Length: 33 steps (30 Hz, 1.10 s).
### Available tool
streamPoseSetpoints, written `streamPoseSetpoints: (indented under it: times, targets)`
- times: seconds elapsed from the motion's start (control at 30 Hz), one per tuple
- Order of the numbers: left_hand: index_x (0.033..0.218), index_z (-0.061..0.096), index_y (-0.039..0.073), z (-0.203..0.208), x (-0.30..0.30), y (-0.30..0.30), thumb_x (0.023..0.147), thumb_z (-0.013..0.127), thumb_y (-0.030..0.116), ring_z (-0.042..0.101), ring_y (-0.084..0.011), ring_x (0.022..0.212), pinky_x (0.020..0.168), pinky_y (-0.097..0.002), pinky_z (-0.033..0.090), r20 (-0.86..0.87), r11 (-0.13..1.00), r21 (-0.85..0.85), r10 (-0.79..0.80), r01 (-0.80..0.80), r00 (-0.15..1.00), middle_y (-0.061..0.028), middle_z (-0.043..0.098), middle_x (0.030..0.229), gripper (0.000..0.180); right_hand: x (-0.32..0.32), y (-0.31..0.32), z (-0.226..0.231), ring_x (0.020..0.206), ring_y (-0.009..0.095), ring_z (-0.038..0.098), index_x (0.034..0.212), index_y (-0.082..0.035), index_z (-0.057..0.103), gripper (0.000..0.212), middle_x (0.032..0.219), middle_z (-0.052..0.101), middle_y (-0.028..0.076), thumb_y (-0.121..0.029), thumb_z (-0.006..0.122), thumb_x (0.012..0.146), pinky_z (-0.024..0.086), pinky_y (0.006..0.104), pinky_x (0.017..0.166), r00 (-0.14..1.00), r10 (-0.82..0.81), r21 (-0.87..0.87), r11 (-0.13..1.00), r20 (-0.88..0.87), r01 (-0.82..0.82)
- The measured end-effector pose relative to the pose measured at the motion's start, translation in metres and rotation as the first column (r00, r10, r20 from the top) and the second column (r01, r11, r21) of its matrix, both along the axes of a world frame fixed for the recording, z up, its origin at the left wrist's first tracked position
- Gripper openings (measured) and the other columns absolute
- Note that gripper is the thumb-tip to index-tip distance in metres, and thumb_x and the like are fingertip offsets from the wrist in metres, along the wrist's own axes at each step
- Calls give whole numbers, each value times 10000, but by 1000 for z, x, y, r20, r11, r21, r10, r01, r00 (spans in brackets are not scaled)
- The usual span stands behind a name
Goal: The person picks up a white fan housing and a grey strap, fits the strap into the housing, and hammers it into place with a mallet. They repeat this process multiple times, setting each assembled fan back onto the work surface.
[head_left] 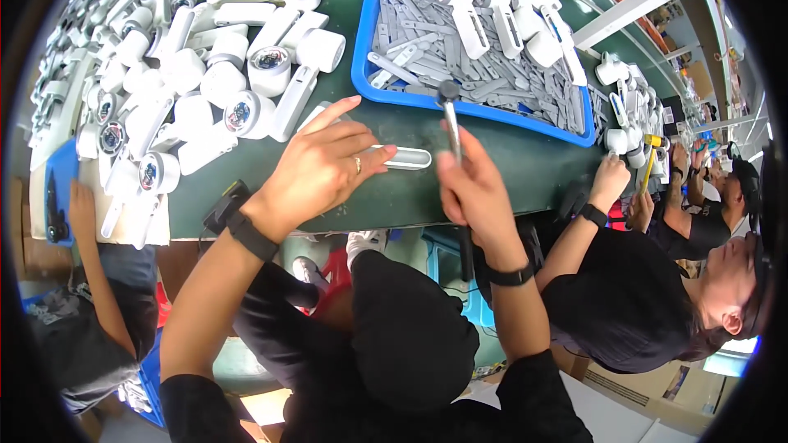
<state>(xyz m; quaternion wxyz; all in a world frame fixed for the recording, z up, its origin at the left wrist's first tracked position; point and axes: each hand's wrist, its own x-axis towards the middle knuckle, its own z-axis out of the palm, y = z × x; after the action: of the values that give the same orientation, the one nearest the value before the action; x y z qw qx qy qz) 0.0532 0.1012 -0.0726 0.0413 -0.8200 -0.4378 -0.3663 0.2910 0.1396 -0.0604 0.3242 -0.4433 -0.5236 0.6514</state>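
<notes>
My left hand (316,166) rests over the green bench with its fingers pressed on a slim white handle piece (413,158). The rounded, grooved end of that piece sticks out to the right of my fingertips; the rest lies hidden under the hand. In my right hand (480,193) is a hammer (452,127), its metal shaft upright and its dark head raised near the blue bin. The hammer's black grip shows below my fist.
A blue bin (364,33) holds many grey strips, with several white round-headed devices (472,20) lying on top. More such devices (238,111) are heaped at left. Co-workers sit on both sides; a hand (609,179) works at right near a yellow hammer (649,162).
</notes>
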Motion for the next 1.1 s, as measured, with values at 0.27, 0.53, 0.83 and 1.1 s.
streamPoseSetpoints:
  times: [0.27, 0.53, 0.83, 1.1]
  targets:
    - [1050, 805, 106, -2, -2, -3, 789, 829, 125, 695, -193, 930, 1109, -493, 485, -25, 1000, -24, -18, 17, 1000, -25, 731, 910, 263, 48, -56, 41, 387, 72, 389, 1608, -51, 318, 502, 709, 433, 1, -233, 366, 1143, 329, 227, 363, 967, 106, -199, 968, -233, -154]
    - [1010, 806, 102, -1, 2, -4, 810, 801, 129, 689, -201, 894, 1107, -470, 496, -4, 1000, 18, -10, 11, 1000, -28, 708, 856, 202, 41, -60, 35, 396, 63, 382, 1599, -59, 363, 486, 674, 451, -11, -221, 389, 1141, 338, 234, 381, 992, 100, -134, 985, -79, -110]
    - [1029, 812, 93, -1, -2, -5, 808, 828, 131, 702, -208, 933, 1111, -488, 480, -25, 999, -38, -9, 8, 1000, -44, 748, 909, 225, 34, -49, 27, 368, 65, 360, 1586, -38, 364, 500, 629, 420, -16, -273, 374, 1145, 317, 231, 361, 977, 199, -160, 970, 74, -185]
    - [998, 797, 77, 9, -11, -6, 786, 792, 103, 672, -238, 1019, 1204, -508, 385, -21, 988, -153, -32, 29, 999, -60, 720, 914, 214, 34, -58, 25, 375, 78, 360, 1559, -14, 397, 495, 646, 430, -8, -285, 371, 1146, 324, 230, 363, 983, 185, -218, 959, -4, -182]
